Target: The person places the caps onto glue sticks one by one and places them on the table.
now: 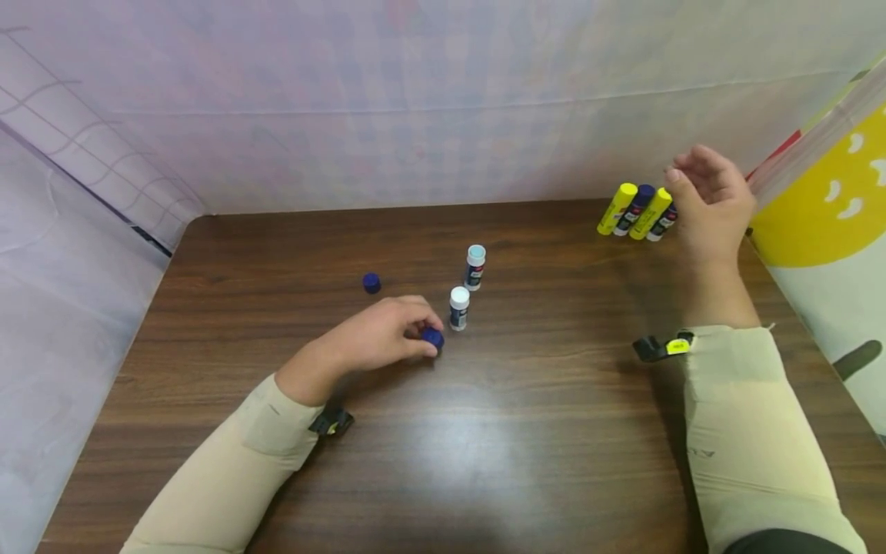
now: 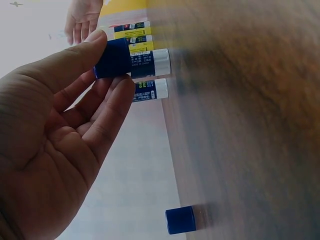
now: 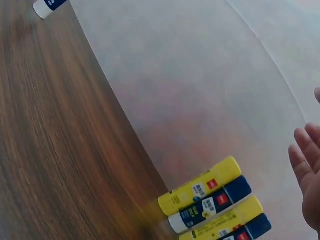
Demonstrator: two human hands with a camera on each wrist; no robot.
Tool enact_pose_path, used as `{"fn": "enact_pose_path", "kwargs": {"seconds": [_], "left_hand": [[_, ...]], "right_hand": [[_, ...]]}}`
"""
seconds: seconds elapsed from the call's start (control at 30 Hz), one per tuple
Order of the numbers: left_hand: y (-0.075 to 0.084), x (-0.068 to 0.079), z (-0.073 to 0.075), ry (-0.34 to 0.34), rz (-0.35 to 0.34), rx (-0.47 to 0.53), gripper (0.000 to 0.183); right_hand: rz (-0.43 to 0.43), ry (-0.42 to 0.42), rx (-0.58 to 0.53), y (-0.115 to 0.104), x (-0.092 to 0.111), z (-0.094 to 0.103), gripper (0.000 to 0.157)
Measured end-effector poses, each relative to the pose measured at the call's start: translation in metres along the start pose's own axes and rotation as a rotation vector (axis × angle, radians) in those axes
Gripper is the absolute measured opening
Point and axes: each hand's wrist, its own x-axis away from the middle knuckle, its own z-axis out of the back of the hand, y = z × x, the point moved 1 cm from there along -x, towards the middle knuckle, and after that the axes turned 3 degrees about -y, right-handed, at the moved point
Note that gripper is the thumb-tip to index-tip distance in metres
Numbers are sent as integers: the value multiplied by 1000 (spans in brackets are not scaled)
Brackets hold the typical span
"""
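Note:
My left hand (image 1: 379, 331) pinches a dark blue cap (image 2: 111, 59) between thumb and fingers, beside a glue stick with a white top (image 1: 459, 308). Just behind that one stands another uncapped glue stick (image 1: 474, 267), its pale blue top showing. A second blue cap (image 1: 371, 282) sits on the table to their left. My right hand (image 1: 714, 201) is raised at the far right with loosely bent fingers and holds nothing. It is nearest to a row of several upright glue sticks, yellow (image 3: 200, 185) and blue (image 3: 210, 204) in turn.
The brown wooden table (image 1: 540, 400) ends at a pale cloth backdrop (image 1: 388, 123). At the right edge hangs a sheet with a yellow print (image 1: 824, 200). White cloth (image 1: 55, 308) lines the left side.

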Motion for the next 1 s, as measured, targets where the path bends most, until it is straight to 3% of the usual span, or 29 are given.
{"fn": "enact_pose_path", "kwargs": {"seconds": [0.4,0.57,0.83,1.0], "left_hand": [[0,-1,0,31,-24,-11,28],[0,-2,-1,36,-25,2,25],[0,-3,-3,43,-37,11,24],[-1,-3,-2,43,-62,5,27]], "right_hand": [[-22,-100,-50,4,8,-15,41],[-11,-157,24,7,13,-24,39],[5,-208,-18,10,21,-40,39],[-32,-251,6,13,27,-52,38]]}}
